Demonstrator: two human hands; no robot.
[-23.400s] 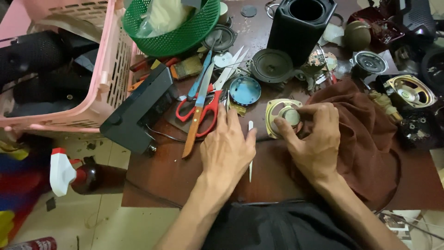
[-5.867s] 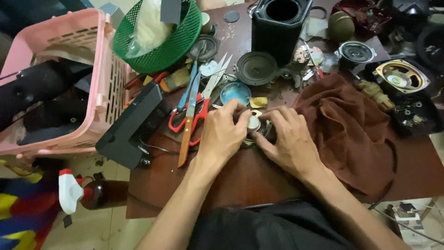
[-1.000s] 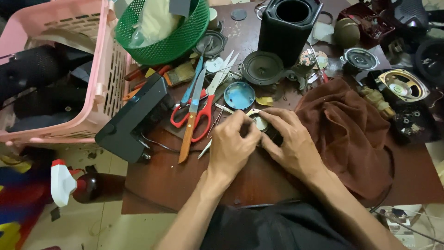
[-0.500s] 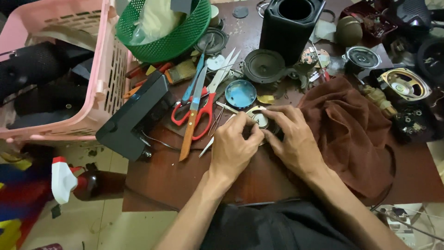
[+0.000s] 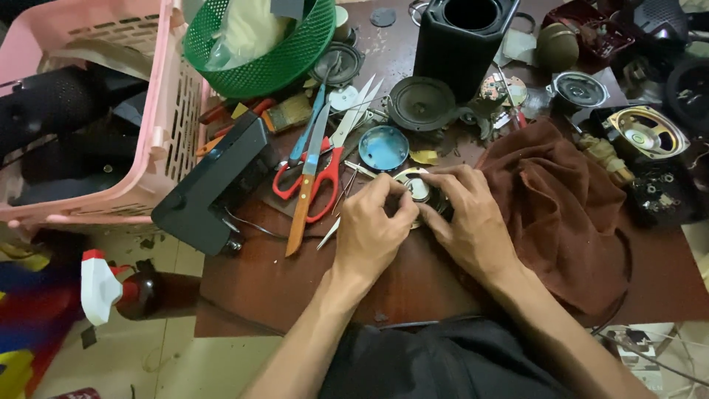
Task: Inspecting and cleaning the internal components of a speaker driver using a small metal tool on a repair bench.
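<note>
Clutter rings my hands: red-handled scissors [image 5: 317, 174] and a blue round lid [image 5: 383, 147] lie just left of them, a brown cloth [image 5: 561, 207] to the right. My left hand [image 5: 373, 233] and right hand [image 5: 473, 222] both pinch a small round speaker part [image 5: 416, 186] at the table's [image 5: 258, 281] centre. A green basket [image 5: 262, 55] holds a pale bag; a pink crate [image 5: 159, 133] stands beside it.

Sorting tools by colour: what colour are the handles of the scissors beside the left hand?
Red, seen in the head view: the scissors lie just beside the left hand.
</note>
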